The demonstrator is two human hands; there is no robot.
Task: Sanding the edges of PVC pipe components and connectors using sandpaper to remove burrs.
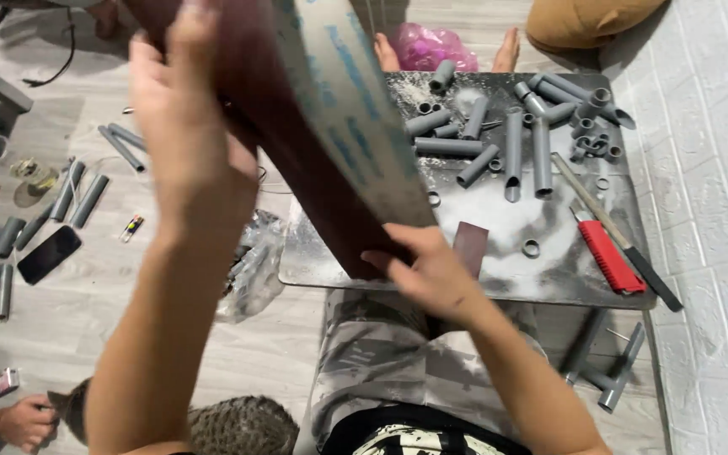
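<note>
**Both hands grip a long sandpaper sheet above the bench**

Head view: the left hand (180,126) is raised at 10 o'clock, clenched on the upper part of a sheet of sandpaper (330,126) — dark red on one face, pale with blue print on the other. The sheet slants down to 6 o'clock, where the right hand (431,274) pinches its lower edge over the near rim of the bench (549,282). The bench top is dark and dusted white. At 1 o'clock on it lies a cluster of grey pipe pieces (507,135); at 3 o'clock a red-handled saw (608,248) rests beside a long file (617,232). A small dark red sandpaper scrap (471,244) lies just beside the right hand. At 7 o'clock — a striped cat (238,425) on the floor, touched by another person's hand (23,421)
</note>
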